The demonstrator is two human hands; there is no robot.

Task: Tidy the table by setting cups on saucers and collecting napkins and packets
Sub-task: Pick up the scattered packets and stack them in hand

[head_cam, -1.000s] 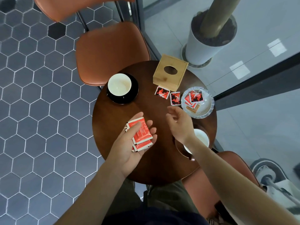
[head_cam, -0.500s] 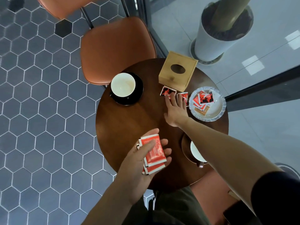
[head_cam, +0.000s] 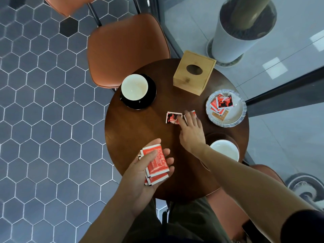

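Moved: two packets [head_cam: 172,117] dragged nearer across desk [head_cam: 140,130] by right hand [head_cam: 192,132].
Right grip: fingers straight, pressing both.
Left grip: left hand [head_cam: 147,172] thumb clamps packet stack [head_cam: 156,164].

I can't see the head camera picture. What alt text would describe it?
Seen from above, a person's right hand presses two loose packets on a round wooden table, while the left hand holds a stack of red packets. Two white cups sit on dark saucers, beside a wooden tissue box and a dish of packets.
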